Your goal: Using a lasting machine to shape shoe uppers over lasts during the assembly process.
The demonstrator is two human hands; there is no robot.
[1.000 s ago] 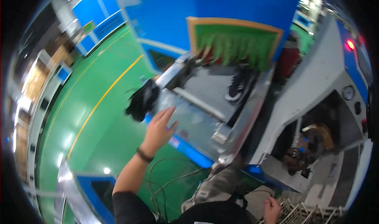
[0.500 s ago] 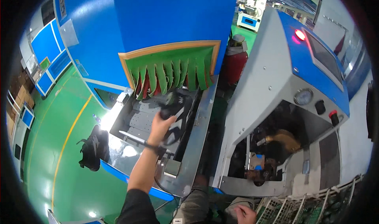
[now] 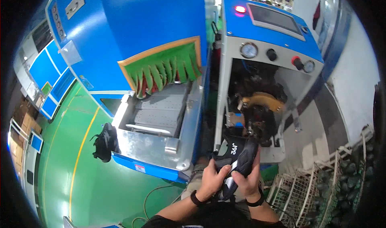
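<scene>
Between left hand (image 3: 212, 180) and right hand (image 3: 249, 179): black shoe (image 3: 238, 159), both hands gripping it.

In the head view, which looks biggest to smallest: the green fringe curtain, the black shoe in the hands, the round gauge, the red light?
1. Green fringe curtain
2. Black shoe, though it is nearer the camera, which enlarges it
3. Round gauge
4. Red light

Probably a shoe factory: blue conveyor machine (image 3: 132, 67), press station (image 3: 265, 91), green painted floor (image 3: 80, 179).
</scene>
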